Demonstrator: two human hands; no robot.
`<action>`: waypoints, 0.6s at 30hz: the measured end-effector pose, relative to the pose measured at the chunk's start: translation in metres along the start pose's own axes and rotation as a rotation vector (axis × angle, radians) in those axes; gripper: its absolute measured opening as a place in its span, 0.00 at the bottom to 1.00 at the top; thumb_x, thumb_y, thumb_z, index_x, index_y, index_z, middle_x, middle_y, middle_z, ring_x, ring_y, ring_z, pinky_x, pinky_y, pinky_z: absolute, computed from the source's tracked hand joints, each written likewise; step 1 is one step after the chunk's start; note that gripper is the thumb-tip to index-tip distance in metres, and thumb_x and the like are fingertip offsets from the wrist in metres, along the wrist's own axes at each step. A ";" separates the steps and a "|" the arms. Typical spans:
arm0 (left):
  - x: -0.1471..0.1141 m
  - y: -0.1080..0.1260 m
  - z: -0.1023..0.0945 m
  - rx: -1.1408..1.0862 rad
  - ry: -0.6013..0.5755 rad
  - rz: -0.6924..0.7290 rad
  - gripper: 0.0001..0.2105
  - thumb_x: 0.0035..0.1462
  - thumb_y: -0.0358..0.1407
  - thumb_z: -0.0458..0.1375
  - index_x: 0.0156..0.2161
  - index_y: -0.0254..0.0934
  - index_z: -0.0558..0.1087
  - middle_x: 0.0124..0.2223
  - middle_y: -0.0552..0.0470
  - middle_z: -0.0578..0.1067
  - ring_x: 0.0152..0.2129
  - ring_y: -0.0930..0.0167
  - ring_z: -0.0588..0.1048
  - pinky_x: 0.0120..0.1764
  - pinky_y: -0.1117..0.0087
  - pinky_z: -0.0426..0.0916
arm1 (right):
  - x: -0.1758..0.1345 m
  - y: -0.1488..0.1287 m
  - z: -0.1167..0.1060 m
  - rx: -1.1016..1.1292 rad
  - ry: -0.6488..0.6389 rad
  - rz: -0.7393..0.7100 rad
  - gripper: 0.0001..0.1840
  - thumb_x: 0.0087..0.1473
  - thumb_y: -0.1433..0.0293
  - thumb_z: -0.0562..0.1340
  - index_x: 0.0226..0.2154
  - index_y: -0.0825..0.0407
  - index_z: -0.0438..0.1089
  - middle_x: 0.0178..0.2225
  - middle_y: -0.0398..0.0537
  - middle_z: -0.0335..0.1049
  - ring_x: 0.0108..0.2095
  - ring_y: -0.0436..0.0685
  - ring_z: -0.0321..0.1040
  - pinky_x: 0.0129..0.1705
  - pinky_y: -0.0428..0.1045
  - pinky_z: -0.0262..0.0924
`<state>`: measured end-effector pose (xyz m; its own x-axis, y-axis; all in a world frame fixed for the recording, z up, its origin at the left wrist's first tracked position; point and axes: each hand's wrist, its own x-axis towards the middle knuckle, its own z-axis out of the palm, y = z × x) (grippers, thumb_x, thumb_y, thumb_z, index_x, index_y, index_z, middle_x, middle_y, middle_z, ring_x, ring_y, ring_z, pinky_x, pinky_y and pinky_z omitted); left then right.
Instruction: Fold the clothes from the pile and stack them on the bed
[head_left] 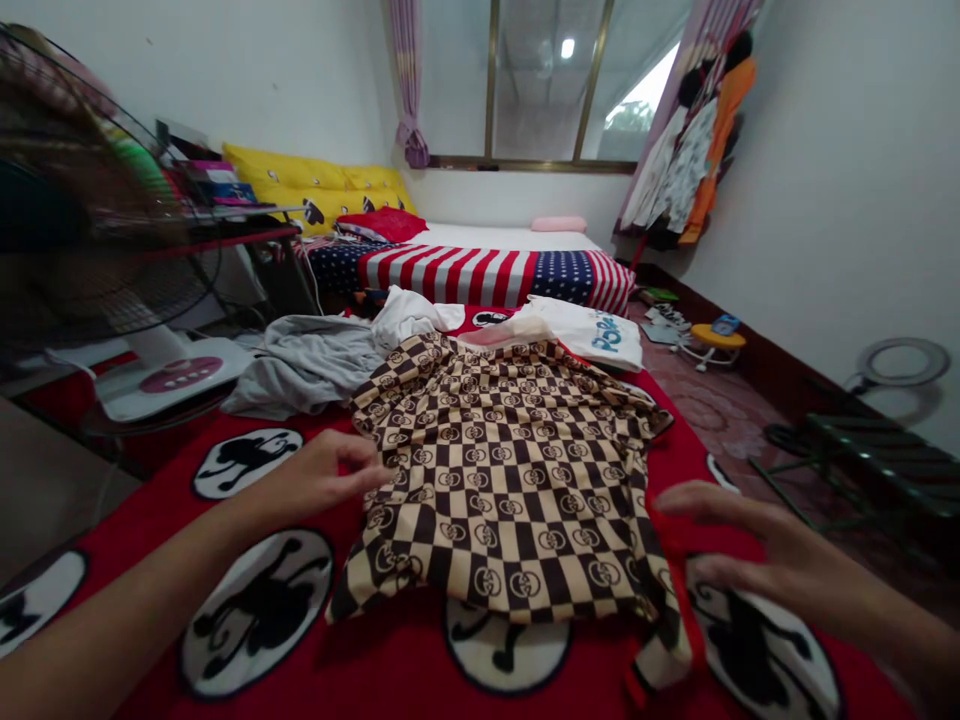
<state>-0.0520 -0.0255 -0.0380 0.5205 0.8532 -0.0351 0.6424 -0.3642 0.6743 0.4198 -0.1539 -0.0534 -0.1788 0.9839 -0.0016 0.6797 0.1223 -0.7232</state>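
A short-sleeved shirt [502, 480] in a brown and tan checkered print lies spread out on a red blanket [405, 655]. My left hand [337, 475] is at the shirt's left side, fingers bent and a gap showing between thumb and forefinger. Its fingertips overlap the shirt's edge; whether they touch the cloth I cannot tell. On the other side, my right hand [750, 545] is open, thumb and fingers apart, just off the shirt's right edge. A red-edged strip [667, 640] of the same checkered cloth trails from the lower right corner.
Grey clothing [307, 365] lies crumpled beyond my left hand, and a white printed shirt [592, 330] at the back right. A fan [97, 200] stands at left. Behind are a bed with a striped cover [457, 275], a yellow stool [718, 337] and a dark green rack [885, 460].
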 end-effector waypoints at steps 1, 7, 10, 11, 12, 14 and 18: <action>-0.018 0.003 -0.002 -0.010 -0.075 0.013 0.17 0.51 0.48 0.60 0.19 0.38 0.71 0.21 0.51 0.71 0.22 0.69 0.70 0.29 0.70 0.67 | -0.016 -0.005 0.005 -0.036 -0.080 -0.057 0.20 0.44 0.63 0.70 0.43 0.39 0.76 0.49 0.50 0.73 0.50 0.66 0.70 0.50 0.56 0.67; -0.073 -0.001 0.036 0.211 -0.031 0.052 0.36 0.30 0.44 0.71 0.52 0.50 0.74 0.55 0.44 0.73 0.50 0.53 0.72 0.50 0.58 0.69 | -0.045 -0.019 0.050 -0.271 -0.102 -0.194 0.28 0.44 0.72 0.67 0.48 0.32 0.73 0.51 0.47 0.72 0.51 0.64 0.70 0.48 0.55 0.70; -0.063 -0.001 0.065 0.270 0.107 0.059 0.30 0.37 0.39 0.66 0.52 0.45 0.74 0.57 0.42 0.72 0.53 0.53 0.70 0.53 0.55 0.67 | -0.029 -0.022 0.058 -0.199 -0.041 -0.158 0.12 0.52 0.69 0.62 0.39 0.40 0.76 0.48 0.49 0.72 0.48 0.61 0.70 0.47 0.53 0.69; -0.057 0.000 0.070 0.229 0.128 0.063 0.25 0.40 0.36 0.63 0.49 0.44 0.76 0.54 0.43 0.74 0.51 0.55 0.71 0.53 0.56 0.67 | -0.023 -0.023 0.056 -0.140 0.002 -0.128 0.09 0.53 0.67 0.61 0.38 0.42 0.75 0.47 0.50 0.73 0.47 0.61 0.71 0.47 0.53 0.68; -0.050 0.002 0.072 0.159 0.146 0.058 0.21 0.42 0.34 0.60 0.46 0.43 0.77 0.51 0.44 0.76 0.49 0.57 0.73 0.52 0.57 0.68 | -0.018 -0.023 0.052 -0.072 0.057 -0.090 0.09 0.53 0.65 0.61 0.38 0.44 0.75 0.47 0.51 0.73 0.46 0.61 0.71 0.46 0.53 0.68; -0.038 0.007 0.064 -0.032 0.206 0.016 0.15 0.43 0.32 0.57 0.39 0.42 0.78 0.43 0.47 0.79 0.43 0.59 0.76 0.48 0.59 0.71 | -0.009 -0.025 0.039 0.086 0.210 0.002 0.13 0.52 0.59 0.62 0.39 0.45 0.74 0.46 0.52 0.73 0.44 0.62 0.72 0.44 0.53 0.69; -0.021 0.013 0.022 -0.413 0.508 -0.160 0.15 0.38 0.39 0.64 0.35 0.38 0.77 0.35 0.48 0.80 0.30 0.61 0.77 0.31 0.63 0.75 | -0.004 -0.032 0.006 0.332 0.576 0.141 0.15 0.46 0.55 0.66 0.36 0.43 0.74 0.47 0.51 0.73 0.46 0.66 0.70 0.46 0.54 0.68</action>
<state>-0.0422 -0.0567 -0.0445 0.0432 0.9912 0.1252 0.3691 -0.1323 0.9199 0.3945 -0.1624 -0.0338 0.3651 0.9113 0.1904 0.3982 0.0320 -0.9167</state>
